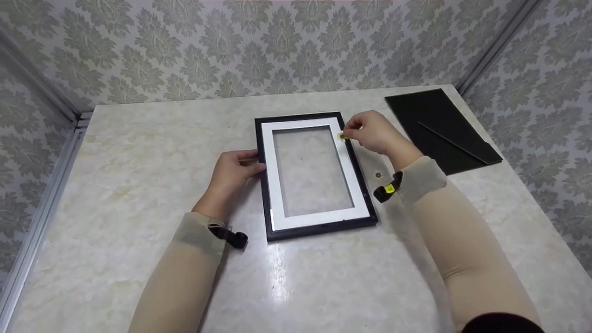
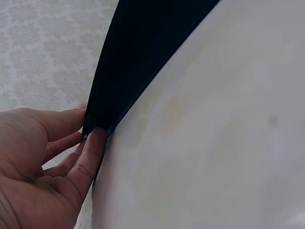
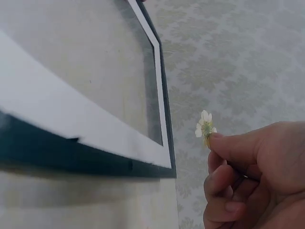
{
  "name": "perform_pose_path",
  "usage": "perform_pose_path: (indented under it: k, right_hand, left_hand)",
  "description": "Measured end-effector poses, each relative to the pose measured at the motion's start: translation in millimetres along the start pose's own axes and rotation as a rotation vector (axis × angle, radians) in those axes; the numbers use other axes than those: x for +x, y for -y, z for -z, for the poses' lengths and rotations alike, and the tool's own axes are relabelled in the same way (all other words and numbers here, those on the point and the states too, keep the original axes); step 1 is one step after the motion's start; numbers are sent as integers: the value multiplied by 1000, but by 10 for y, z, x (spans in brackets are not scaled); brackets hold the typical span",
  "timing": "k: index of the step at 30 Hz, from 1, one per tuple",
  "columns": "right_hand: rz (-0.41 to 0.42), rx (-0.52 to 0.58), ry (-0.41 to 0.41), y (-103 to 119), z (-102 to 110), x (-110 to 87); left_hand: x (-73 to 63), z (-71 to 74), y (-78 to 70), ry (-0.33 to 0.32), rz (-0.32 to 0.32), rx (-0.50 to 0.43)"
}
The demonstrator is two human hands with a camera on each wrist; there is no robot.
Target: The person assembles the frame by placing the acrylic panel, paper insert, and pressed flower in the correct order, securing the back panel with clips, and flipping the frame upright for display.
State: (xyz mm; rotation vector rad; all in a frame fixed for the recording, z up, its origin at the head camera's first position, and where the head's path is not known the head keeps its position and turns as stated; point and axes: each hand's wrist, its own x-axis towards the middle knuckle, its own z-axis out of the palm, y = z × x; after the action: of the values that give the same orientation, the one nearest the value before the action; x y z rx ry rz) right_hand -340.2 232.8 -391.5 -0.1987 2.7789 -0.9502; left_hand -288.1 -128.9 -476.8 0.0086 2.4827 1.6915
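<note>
A black picture frame (image 1: 322, 227) with a white inner mat (image 1: 273, 185) lies in the middle of the table, its window showing the pale tabletop through it. My left hand (image 1: 230, 173) holds the frame's left side, and in the left wrist view its fingers (image 2: 90, 152) and thumb pinch the black edge. Between the thumb and fingertips of my right hand (image 1: 373, 132) is a small dried flower (image 3: 206, 129) with whitish petals and a greenish-yellow centre. That hand is at the frame's upper right edge. Another small round greenish flower (image 1: 378, 175) lies on the table right of the frame.
A black backing board (image 1: 416, 115) lies at the right rear of the table, with tweezers or a similar thin stick (image 1: 451, 141) across it. Patterned walls (image 1: 296, 51) enclose the marbled table (image 1: 152, 138) at the back and sides.
</note>
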Motion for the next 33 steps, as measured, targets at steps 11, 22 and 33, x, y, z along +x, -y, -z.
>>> perform_pose_path:
  k: [11,22,33]
  right_hand:
    - [19,-84,85,230,-299,427]
    - [25,-191,88,251,-518,508]
    - [9,-145,65,239,-477,484]
  left_hand:
    - [-5,11,11,3,-11,-29]
    - [-2,19,21,2,-13,-11]
    - [-2,16,18,-7,-13,-16]
